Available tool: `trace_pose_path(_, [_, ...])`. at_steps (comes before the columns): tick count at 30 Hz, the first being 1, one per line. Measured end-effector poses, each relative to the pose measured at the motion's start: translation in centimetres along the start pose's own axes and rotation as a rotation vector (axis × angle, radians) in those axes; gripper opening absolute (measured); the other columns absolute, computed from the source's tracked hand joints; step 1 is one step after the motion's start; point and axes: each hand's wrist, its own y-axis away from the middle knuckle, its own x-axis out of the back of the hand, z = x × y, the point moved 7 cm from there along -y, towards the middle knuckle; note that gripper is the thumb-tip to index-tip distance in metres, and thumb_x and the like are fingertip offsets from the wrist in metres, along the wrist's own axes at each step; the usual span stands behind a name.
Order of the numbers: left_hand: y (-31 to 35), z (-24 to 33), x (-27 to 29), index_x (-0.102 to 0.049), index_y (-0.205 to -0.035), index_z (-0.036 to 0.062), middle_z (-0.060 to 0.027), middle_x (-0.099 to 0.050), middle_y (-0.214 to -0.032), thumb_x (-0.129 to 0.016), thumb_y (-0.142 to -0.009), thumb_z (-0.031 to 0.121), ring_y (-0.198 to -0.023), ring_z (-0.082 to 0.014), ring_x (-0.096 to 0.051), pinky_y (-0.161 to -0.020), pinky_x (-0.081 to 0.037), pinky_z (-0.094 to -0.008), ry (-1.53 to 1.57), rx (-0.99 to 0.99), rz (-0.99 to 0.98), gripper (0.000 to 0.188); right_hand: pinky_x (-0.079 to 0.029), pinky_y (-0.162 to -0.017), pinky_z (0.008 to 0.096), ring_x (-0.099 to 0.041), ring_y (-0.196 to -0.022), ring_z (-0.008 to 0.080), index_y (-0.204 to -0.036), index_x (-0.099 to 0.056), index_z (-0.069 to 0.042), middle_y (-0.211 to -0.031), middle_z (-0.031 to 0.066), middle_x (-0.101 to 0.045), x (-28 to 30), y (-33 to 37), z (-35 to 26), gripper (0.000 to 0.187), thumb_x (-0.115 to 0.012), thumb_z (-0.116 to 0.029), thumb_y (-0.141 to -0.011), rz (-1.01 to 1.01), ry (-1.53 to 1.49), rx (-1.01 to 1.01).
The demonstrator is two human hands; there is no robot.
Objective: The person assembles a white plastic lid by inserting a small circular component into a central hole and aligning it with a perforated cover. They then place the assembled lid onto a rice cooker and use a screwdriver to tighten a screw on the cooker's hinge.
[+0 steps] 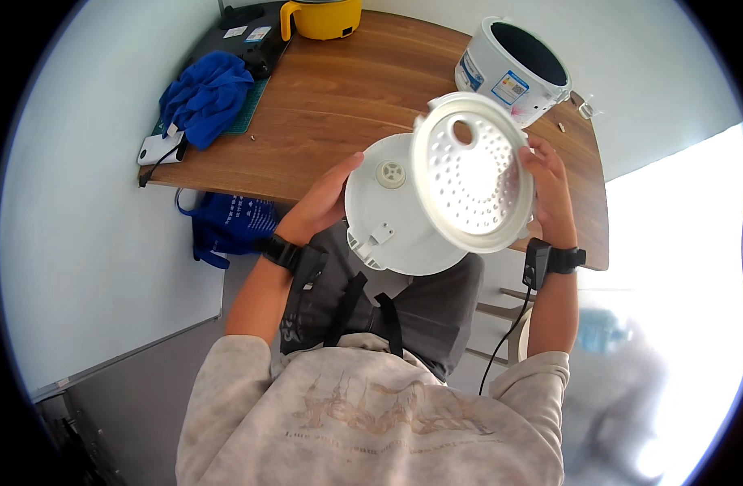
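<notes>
Above my lap, at the table's near edge, I hold two round white parts of a rice cooker. My left hand [327, 194] grips the left rim of the white rice cooker lid [380, 206], which shows a small round vent and a hinge piece. In my right hand [551, 185] is the inner lid plate [483, 174], held by its right edge. This plate is dimpled, shiny in the middle, with one oval hole. It is tilted and covers the lid's right part; whether the two touch, I cannot tell.
The open white rice cooker body [501, 69] stands at the table's back right, small bits beside it. A yellow pot [327, 18] sits at the back. On the left lie a blue cloth [205, 97], a green mat [246, 109] and a white device [159, 150]. A blue bag [230, 223] hangs below.
</notes>
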Motion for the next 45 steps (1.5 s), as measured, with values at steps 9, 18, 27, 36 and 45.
trace_pose_path(9, [-0.4,-0.1,0.1,-0.052,-0.142,0.0001,-0.0128,-0.06,-0.138,-0.045,-0.107,0.039,-0.124,-0.022,-0.058,-0.106,-0.045,-0.0381,-0.029,0.016,0.0,0.052,-0.054,-0.071,0.0244,-0.065,-0.08,0.0102,-0.113,-0.055,-0.001,-0.096,0.0067,-0.069,2.6,2.7,1.2,0.02,-0.063,-0.013,-0.099,0.107,-0.123,-0.016])
trace_pose_path(18, [-0.1,0.0,0.1,-0.05,-0.145,0.0045,-0.0085,-0.06,-0.139,-0.048,-0.105,0.044,-0.121,-0.0201,-0.059,-0.102,-0.046,-0.0366,-0.069,0.031,0.055,0.057,-0.057,-0.074,0.0312,-0.066,-0.087,0.0142,-0.11,-0.048,-0.005,-0.102,0.0074,-0.065,-2.6,7.6,3.5,0.023,-0.065,-0.005,-0.096,0.075,-0.355,-0.151])
trace_pose_path(27, [-0.1,0.2,-0.2,-0.052,-0.141,0.0082,-0.0048,-0.061,-0.133,-0.047,-0.103,0.039,-0.118,-0.0164,-0.059,-0.102,-0.046,-0.0359,-0.091,-0.008,-0.016,0.049,-0.058,-0.077,0.0307,-0.067,-0.089,0.0149,-0.11,-0.048,-0.005,-0.102,0.0088,-0.065,-4.7,10.6,4.4,0.022,-0.065,-0.005,-0.096,0.053,-0.389,-0.22])
trace_pose_path(36, [-0.2,-0.1,0.4,-0.054,-0.137,0.0097,-0.0046,-0.061,-0.132,-0.049,-0.102,0.035,-0.119,-0.0174,-0.059,-0.104,-0.046,-0.0377,-0.042,0.044,0.003,0.044,-0.058,-0.075,0.0299,-0.068,-0.09,0.0146,-0.112,-0.048,-0.006,-0.106,0.0106,-0.068,-3.9,10.2,2.9,0.021,-0.064,-0.008,-0.099,0.078,-0.441,-0.104])
trace_pose_path(45, [-0.3,-0.1,-0.2,-0.053,-0.139,0.0076,-0.0067,-0.06,-0.136,-0.051,-0.101,0.039,-0.123,-0.019,-0.058,-0.106,-0.044,-0.0387,-0.041,0.032,-0.021,0.049,-0.05,-0.076,0.0242,-0.062,-0.089,0.0084,-0.113,-0.049,-0.007,-0.099,0.0074,-0.068,-3.2,11.1,-1.7,0.02,-0.064,-0.014,-0.101,0.24,-0.29,0.147])
